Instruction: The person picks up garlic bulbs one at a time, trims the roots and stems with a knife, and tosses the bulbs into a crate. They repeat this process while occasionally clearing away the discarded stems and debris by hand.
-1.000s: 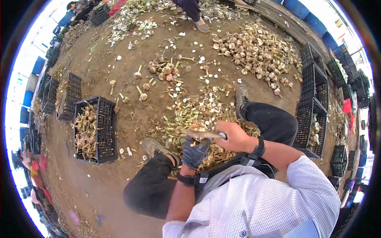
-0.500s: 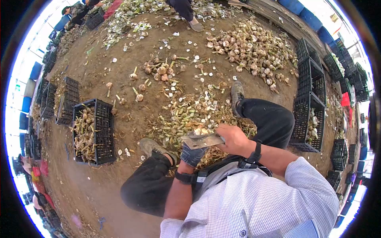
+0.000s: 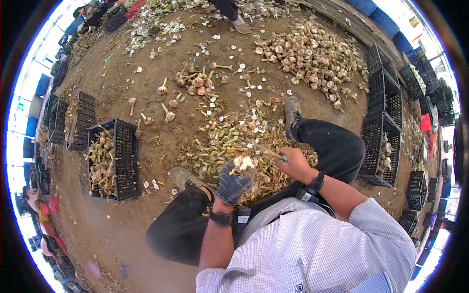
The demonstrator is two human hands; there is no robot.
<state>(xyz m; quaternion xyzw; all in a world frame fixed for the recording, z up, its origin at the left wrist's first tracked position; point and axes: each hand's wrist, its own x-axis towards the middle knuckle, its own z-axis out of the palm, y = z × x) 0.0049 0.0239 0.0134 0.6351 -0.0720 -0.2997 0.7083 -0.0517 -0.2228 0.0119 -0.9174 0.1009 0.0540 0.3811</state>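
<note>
My left hand [image 3: 231, 187], in a dark grey glove, is closed round a garlic bulb [image 3: 244, 163] whose pale side faces up. To the right of it, my bare right hand [image 3: 297, 165] grips a knife [image 3: 271, 152]. The blade is turned nearly edge-on and points up and left, apart from the bulb. Beneath both hands lies a heap of cut garlic stalks [image 3: 222, 141] and papery skins on the dirt floor.
Whole garlic bulbs with stalks [image 3: 198, 84] lie ahead, with a large garlic pile [image 3: 312, 56] further right. A black crate [image 3: 126, 161] of garlic stands left; stacked crates [image 3: 383, 102] stand right. Another person's shoe [image 3: 241, 27] shows at the top.
The knife has swung from lying broadside over my left hand to nearly edge-on, further right. My left hand has turned, and the garlic bulb in it now shows.
</note>
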